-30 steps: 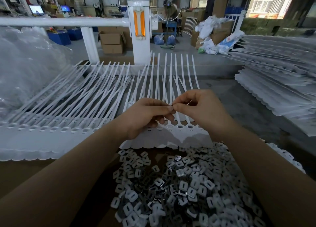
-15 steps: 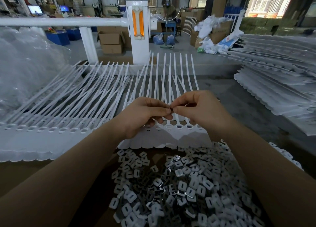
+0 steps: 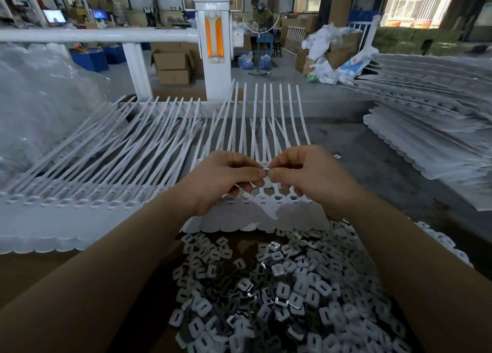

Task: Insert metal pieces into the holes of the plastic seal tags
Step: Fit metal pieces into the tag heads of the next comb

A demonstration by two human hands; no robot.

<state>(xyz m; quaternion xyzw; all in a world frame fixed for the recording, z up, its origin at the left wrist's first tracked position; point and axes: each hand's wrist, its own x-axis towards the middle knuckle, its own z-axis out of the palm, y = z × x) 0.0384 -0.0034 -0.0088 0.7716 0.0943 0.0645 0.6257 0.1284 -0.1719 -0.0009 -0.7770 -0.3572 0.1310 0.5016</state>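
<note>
Pinching fingertips of left hand (image 3: 223, 178) and right hand (image 3: 306, 175) hiding metal piece (image 3: 266, 169)

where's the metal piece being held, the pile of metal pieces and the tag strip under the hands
metal piece (image 3: 266, 169), head view, the bit showing between the fingertips
pile (image 3: 282, 294), head view, middle of the heap
tag strip (image 3: 261, 214), head view, flat white band below the holes

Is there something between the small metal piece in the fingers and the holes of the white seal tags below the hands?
Nothing visible blocks it. Both the left hand and the right hand pinch the metal piece above the strip of seal tags. The open holes lie directly below, partly hidden by the fingers.
</note>
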